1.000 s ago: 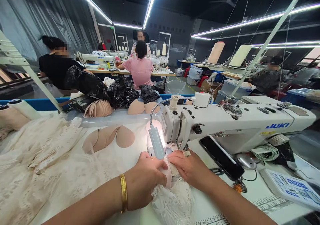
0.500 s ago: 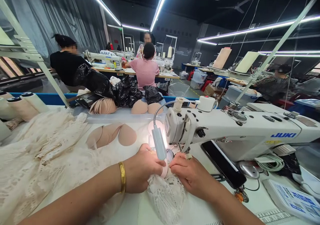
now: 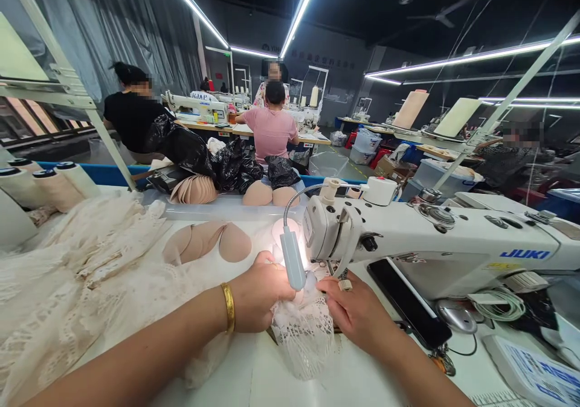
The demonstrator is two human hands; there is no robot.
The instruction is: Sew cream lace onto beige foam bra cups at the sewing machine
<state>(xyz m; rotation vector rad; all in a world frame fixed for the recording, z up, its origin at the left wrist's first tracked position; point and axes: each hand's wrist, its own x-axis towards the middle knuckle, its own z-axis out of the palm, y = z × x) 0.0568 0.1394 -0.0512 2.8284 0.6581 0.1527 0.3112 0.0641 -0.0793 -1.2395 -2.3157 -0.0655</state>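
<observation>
**Under the slim grey lamp head [image 3: 293,262]: white openwork lace fabric [image 3: 304,343] between your two hands**

The lace lies at the front of the white sewing machine's [image 3: 421,226] head, spreading toward you over the white tabletop [image 3: 240,374]. A bit of pale pink material [image 3: 299,297] shows at its far end; the lamp covers part of it, and the needle is too hidden to make out.

Your left hand [image 3: 259,293] is nearly closed, thumb and fingers drawn together on the lace's far left corner, the fingertips partly behind the lamp. Your right hand [image 3: 357,305] is half curled, its fingers at the lace's right edge beside the machine head; you cannot tell from here whether they pinch or only press.

To work it well, hold the layers flat with light, even tension, smooth the gathered far end, and give the needle area a wide berth with your right fingertips.

The easiest room looks to be near you. On the left, the heaped cream lace [image 3: 90,268] comes close to your gold bangle [image 3: 229,308], which might snag. Far left lie beige moulded cups [image 3: 234,242]; on the right, the black glossy phone [image 3: 408,301] limits your right wrist, with the machine arm beyond it.
</observation>
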